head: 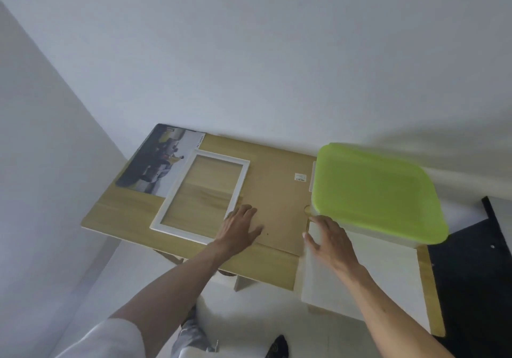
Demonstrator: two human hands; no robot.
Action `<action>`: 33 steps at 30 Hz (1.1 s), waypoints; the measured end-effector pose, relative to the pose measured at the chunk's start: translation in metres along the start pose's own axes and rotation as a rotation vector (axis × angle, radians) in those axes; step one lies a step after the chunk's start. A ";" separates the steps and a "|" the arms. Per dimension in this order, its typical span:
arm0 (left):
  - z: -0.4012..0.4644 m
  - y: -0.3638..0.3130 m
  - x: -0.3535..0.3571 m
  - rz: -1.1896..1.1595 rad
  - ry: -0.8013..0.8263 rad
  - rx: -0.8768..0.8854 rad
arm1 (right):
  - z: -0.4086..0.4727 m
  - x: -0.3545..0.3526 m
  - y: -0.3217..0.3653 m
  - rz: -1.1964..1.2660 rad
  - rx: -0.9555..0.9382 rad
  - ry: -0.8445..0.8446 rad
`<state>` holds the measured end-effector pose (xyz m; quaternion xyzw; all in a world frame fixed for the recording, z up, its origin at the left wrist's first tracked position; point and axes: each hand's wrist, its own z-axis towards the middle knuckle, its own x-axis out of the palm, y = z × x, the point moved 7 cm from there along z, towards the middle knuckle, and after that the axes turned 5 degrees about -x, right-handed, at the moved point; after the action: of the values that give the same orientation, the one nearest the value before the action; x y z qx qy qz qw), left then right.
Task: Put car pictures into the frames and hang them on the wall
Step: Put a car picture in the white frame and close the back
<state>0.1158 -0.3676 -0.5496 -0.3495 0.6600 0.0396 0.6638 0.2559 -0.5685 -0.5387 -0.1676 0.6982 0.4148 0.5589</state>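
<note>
One white wall fills the upper half of the view, and below it stands one wooden bench, pushed against that wall. On the bench's right end sits one storage box with a lime-green lid; the box body under the lid is pale and partly hidden. Beside it, in the bench's middle, lies one flat brown backing board carrying a small white label. One white sheet lies at the near right, overhanging the bench's front edge. One car picture lies flat at the far left corner, showing a dark car on a yellowish ground. One white frame, empty so that the wood shows through it, lies flat just right of the picture and overlaps its corner; its right side touches the backing board.

Two bare hands reach in. The left hand lies flat with fingers spread on the backing board, next to the frame's near right corner, grasping nothing. The right hand rests with relaxed, extended fingers on the white sheet at the foot of the box, holding nothing as far as can be seen.
</note>
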 end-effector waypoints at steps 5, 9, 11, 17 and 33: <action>0.017 0.071 -0.044 -0.015 -0.053 -0.051 | 0.050 0.021 0.078 0.005 -0.108 0.017; 0.031 0.133 -0.074 -0.020 -0.062 -0.085 | 0.092 0.044 0.141 0.002 -0.128 0.072; 0.041 0.165 -0.089 -0.018 -0.065 -0.108 | 0.114 0.059 0.173 -0.011 -0.159 0.101; 0.068 0.270 -0.128 0.019 -0.059 -0.249 | 0.176 0.102 0.270 -0.009 -0.196 0.163; 0.087 0.438 -0.155 -0.266 0.029 -0.721 | 0.226 0.214 0.399 -0.258 -0.444 0.597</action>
<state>-0.0548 0.0705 -0.5998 -0.6437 0.5619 0.1775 0.4883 0.0540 -0.1066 -0.5857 -0.4843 0.6965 0.4150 0.3289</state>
